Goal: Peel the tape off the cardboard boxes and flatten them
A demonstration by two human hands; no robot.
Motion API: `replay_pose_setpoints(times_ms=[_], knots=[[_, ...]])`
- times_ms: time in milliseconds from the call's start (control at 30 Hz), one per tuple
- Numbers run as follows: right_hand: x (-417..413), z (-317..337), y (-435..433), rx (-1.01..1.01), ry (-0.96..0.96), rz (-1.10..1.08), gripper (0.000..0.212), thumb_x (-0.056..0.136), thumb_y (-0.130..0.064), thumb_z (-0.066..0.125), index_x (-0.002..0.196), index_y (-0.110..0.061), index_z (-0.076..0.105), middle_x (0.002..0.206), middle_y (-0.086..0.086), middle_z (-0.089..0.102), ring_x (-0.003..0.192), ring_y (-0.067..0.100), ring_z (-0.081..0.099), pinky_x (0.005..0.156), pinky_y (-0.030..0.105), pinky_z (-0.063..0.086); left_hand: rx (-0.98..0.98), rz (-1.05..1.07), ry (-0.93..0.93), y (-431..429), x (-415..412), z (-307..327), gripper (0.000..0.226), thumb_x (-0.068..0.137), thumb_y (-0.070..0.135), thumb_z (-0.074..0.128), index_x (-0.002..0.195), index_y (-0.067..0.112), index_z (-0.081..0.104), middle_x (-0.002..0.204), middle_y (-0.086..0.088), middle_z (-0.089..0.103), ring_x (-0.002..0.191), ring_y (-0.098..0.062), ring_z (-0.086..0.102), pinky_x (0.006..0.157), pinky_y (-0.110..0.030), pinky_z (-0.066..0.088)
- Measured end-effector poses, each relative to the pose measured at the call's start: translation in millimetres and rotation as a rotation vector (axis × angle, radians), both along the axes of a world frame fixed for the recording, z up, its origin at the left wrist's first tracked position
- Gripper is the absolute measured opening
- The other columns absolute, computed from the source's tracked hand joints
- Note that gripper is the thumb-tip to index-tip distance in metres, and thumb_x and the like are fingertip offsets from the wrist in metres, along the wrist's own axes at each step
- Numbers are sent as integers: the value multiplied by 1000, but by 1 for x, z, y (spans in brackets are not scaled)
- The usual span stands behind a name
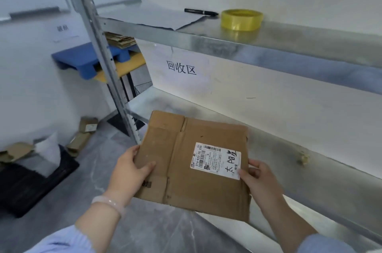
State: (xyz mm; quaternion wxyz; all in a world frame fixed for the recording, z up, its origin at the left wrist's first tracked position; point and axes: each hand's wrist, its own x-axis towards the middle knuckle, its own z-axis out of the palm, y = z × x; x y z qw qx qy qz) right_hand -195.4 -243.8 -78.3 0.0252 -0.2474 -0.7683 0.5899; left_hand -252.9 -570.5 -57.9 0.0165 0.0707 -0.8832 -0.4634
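Head view, box: the cardboard box (194,172) is lying flat between both hands, near centre, hovering over the near edge of the lower shelf (289,149). It looks already collapsed, with no tape strip showing on the upper face.
Head view, left hand (132,168): gripping the box's left edge, thumb on top, fingers going underneath.
Head view, right hand (258,178): pinching the right edge, thumb pressing on a corner of the shipping label (216,160).
Head view, far right: a tape roll (241,19) and pen (201,12) are resting on the upper shelf (289,35).
Step judged: stowing the flattened box. Advising a level carry, checking the hidden underside for tape, then sliding it fully onto the shelf.

1 held box (182,182), 1 tape roll (241,19), 1 pen (201,12).
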Motion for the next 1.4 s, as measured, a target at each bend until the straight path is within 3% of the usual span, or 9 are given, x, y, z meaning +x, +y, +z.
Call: replay_pose_setpoints(times_ms=[167,367,633,733,933,1033,1100,1233,1400], knots=[[-56,4,-36,40,29,42,38,83,-21,75,117,-26,61,96,-5,71,86,14,69,76,38,56,-26,25,11,-33,-43,2,58,77,33,78,127,20,52,108,8,61,96,-11,60,85,-31,51],[-135,-5,-62,-45,41,43,35,83,-18,76,114,-28,61,93,-4,73,86,18,70,79,49,58,-113,48,-8,-57,-122,-4,72,77,43,76,138,21,45,124,-2,58,111,-19,56,89,-36,49],[-217,-20,-89,-95,-61,27,41,84,-18,76,120,-21,56,102,1,70,91,18,69,82,46,59,-151,30,-70,-78,-210,-7,67,79,37,76,136,18,46,109,6,54,91,-11,53,80,-29,47],[-235,-32,-102,-99,-100,-30,41,83,-14,76,118,-17,55,100,2,69,90,20,69,84,49,58,-172,22,-122,-86,-238,-14,71,78,43,75,137,21,43,118,1,57,90,-12,52,79,-31,48],[-262,-42,-127,-68,-164,-162,33,87,-14,72,114,-18,53,95,-1,67,86,18,66,81,45,57,-235,-133,-191,-94,-305,-24,71,78,45,74,138,22,42,116,3,52,96,-15,52,90,-35,48],[-277,-46,-145,-10,-211,-234,42,87,-20,73,123,-16,53,92,-6,65,80,14,65,56,28,54,-320,-219,-214,-102,-340,-32,81,78,52,71,144,23,34,131,-4,50,111,-22,54,95,-39,48],[-287,-48,-157,37,-247,-273,43,89,-21,71,126,-16,51,90,-8,62,77,14,63,48,24,46,-363,-284,-230,-104,-360,-36,88,80,54,68,148,20,24,137,-7,39,119,-26,49,97,-40,44],[-299,-50,-170,136,-302,-336,45,89,-24,69,130,-16,53,94,-7,60,80,17,61,60,27,47,-500,-447,-263,-99,-390,-48,106,81,59,63,153,18,-2,137,-12,25,120,-30,44,99,-40,44],[-311,-46,-174,225,-328,-374,44,91,-26,67,132,-17,54,102,-3,67,80,12,58,58,22,42,-670,-569,-137,-92,-406,-57,101,81,59,62,151,14,5,133,-12,28,120,-30,39,101,-41,42]])
